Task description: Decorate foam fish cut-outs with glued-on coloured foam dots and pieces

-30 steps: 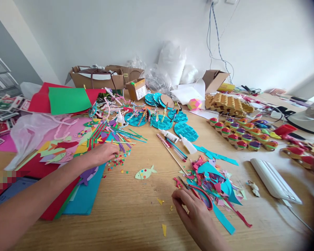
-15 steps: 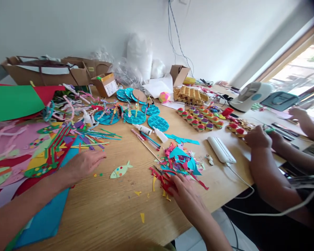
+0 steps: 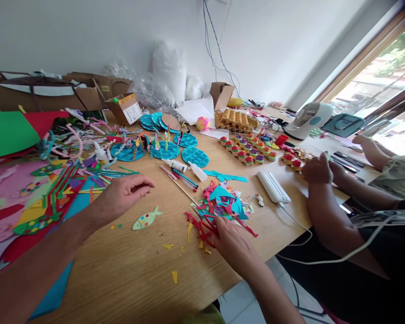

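Observation:
My left hand (image 3: 126, 193) hovers above the table, with its fingers loosely bent, the thumb apart and nothing seen between them. Just below and right of it lies a pale green paper fish (image 3: 147, 219) with coloured dots. On the right, my right hand (image 3: 234, 243) has its fingers on the red-handled scissors (image 3: 207, 226), low on the table. Its palm hides part of the handles. Red and yellow paper scraps lie around those fingers, and a heap of coloured paper scraps (image 3: 224, 198) rises just behind them.
A pencil-like stick, pens and glue bottles (image 3: 197, 171) lie mid-table. Behind stand blue discs (image 3: 195, 157). Coloured paper sheets (image 3: 59, 274) and strips fill the left. A white power bank (image 3: 273, 186) with a cable and a painted egg carton (image 3: 246, 150) sit right. Another person's arms (image 3: 327, 211) rest nearby.
The view has swung right, bringing the other person's arms and the window in. My right hand has come onto the scissors. My left hand has moved off the small confetti, towards the fish.

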Tool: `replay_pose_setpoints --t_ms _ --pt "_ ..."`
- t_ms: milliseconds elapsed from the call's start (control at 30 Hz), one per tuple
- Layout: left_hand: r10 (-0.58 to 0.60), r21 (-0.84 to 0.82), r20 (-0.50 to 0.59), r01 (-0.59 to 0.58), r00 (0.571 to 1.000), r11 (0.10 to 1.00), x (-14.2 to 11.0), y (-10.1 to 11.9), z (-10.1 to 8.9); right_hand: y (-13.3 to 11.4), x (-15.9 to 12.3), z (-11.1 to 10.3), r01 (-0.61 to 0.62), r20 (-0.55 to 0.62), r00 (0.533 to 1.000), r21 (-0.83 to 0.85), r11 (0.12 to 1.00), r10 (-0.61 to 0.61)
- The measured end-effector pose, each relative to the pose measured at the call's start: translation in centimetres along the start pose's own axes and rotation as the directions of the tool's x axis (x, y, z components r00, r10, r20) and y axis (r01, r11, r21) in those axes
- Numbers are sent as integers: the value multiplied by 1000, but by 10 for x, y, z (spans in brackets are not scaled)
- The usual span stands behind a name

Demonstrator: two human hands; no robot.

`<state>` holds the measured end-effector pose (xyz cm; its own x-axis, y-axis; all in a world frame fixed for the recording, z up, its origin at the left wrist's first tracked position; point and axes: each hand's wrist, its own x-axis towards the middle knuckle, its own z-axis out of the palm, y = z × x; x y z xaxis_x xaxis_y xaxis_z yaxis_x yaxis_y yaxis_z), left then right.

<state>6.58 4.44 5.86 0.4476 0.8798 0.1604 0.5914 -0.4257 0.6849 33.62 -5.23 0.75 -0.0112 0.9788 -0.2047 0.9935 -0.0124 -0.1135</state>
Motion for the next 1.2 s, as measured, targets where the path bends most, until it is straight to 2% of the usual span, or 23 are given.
replay_pose_setpoints --t_ms 100,167,233,300,400,467,567,667,733,800,867,933,1000,1067,1200 --pt "-116 -198 -25 109 993 974 0 1 -4 5 -4 -6 69 -112 993 218 973 -45" --pt "-155 -260 -39 140 987 955 -1 2 -4 10 -6 -11 119 -183 982 418 901 -44" --pt "-166 -280 -35 150 985 948 -1 3 -1 13 -9 -16 138 -210 978 649 748 2" --pt "-141 -254 -8 135 990 958 0 6 3 17 -13 -21 133 -198 978 840 526 70" --pt "-35 -116 119 49 992 992 1 13 16 20 -18 -23 137 -162 982 966 219 101" --pt "46 -19 248 -42 968 999 2 18 29 21 -21 -22 169 -175 983 981 93 57" --pt "112 93 391 -160 913 983 5 21 51 20 -22 -17 208 -208 978 978 36 1" --pt "111 184 453 -215 884 959 13 15 63 18 -24 -15 170 -172 985 978 118 7" --pt "94 206 450 -205 888 957 21 7 58 16 -26 -15 141 -150 988 965 221 23" --pt "55 239 384 -157 922 958 29 2 43 16 -26 -14 109 -135 989 931 348 52" --pt "-24 268 236 -42 971 963 35 0 24 16 -23 -12 74 -136 987 862 502 89" --pt "-68 246 159 28 985 969 37 2 8 15 -17 -8 37 -160 980 733 680 119" --pt "-69 237 131 36 989 971 35 6 0 12 -8 -3 11 -187 975 572 820 117" --pt "-45 238 137 12 990 971 32 11 -1 7 2 1 2 -189 978 442 897 91" --pt "-5 217 188 -37 982 975 27 19 3 -6 18 11 49 -137 990 323 945 -4"
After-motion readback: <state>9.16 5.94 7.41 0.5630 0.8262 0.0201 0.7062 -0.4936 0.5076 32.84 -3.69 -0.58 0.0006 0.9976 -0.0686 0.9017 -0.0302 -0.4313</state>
